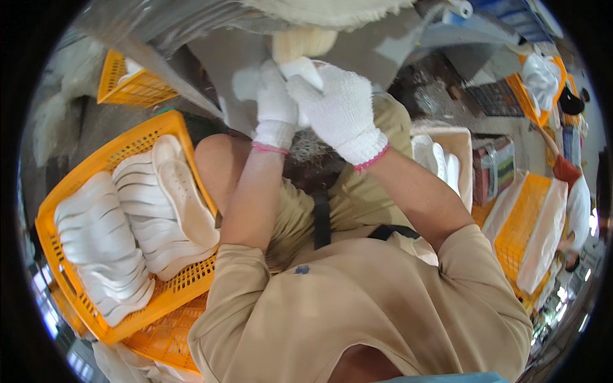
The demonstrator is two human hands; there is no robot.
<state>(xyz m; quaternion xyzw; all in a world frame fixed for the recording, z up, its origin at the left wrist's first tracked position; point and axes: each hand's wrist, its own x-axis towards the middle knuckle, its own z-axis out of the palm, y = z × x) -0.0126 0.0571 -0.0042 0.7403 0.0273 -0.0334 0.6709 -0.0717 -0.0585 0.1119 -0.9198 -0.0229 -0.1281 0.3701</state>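
Observation:
Both my hands wear white knit gloves with pink cuff edges. My left hand [276,105] and my right hand [341,105] are close together, fingers closed around a smooth white piece [302,70] that looks like a shoe sole. Its upper end meets, or nearly meets, a cream fibrous buffing wheel [305,43]; whether they touch I cannot tell. The gloves hide most of the piece. To my left, a yellow crate [175,124] holds rows of white shoe soles [105,236], one lying face up on top.
A pale bin [468,159] with more white soles stands by my right leg. Another yellow crate [137,96] is at the far left. Grey metal housing [220,64] surrounds the wheel. Stacked yellow crates [520,217] and another person [568,169] are at the right.

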